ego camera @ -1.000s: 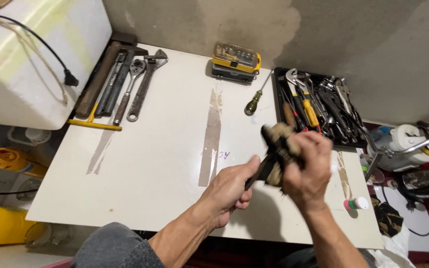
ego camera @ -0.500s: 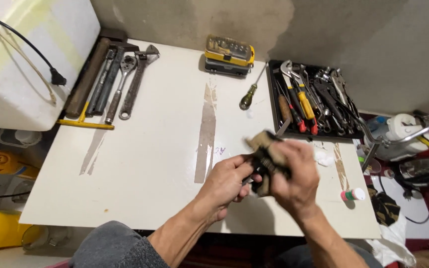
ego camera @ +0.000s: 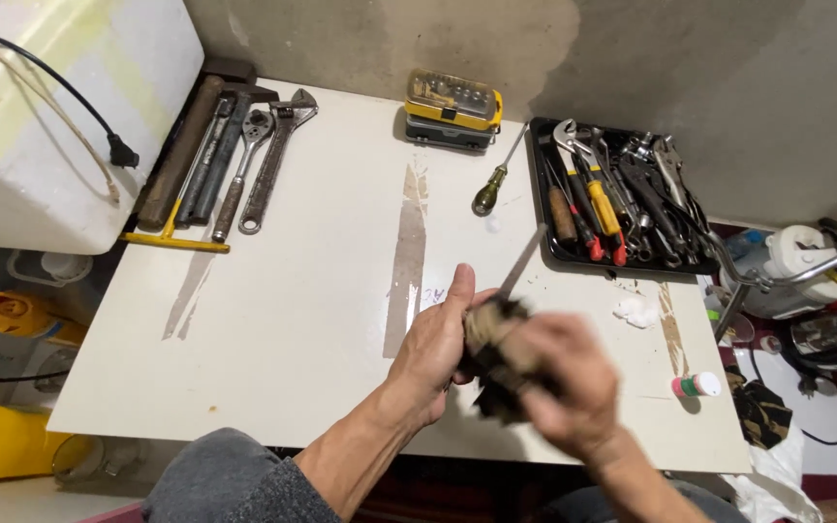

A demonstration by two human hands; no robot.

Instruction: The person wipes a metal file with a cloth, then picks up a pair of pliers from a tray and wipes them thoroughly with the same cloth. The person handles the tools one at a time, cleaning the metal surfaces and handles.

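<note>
My left hand (ego camera: 435,351) is closed around the handle end of a slim tool whose thin metal shaft (ego camera: 523,260) sticks up and away from me. A tan and dark rag (ego camera: 492,329) is wrapped around the tool just above that grip. My right hand (ego camera: 566,389), blurred by motion, clutches the rag from the right side. Both hands hover over the front middle of the white table (ego camera: 302,320). The tool's handle is hidden by the rag and fingers.
A black tray (ego camera: 542,194) of pliers, screwdrivers and wrenches sits at the back right. Beside it lie a green-handled screwdriver (ego camera: 489,194) and a yellow bit case (ego camera: 452,107). Wrenches and a hammer (ego camera: 234,155) lie at the back left. A small bottle (ego camera: 697,385) and white wad (ego camera: 637,310) are at the right.
Both hands with the rag have come down and toward me, away from the tray. The metal shaft now shows above the rag. The right hand is blurred from rubbing.
</note>
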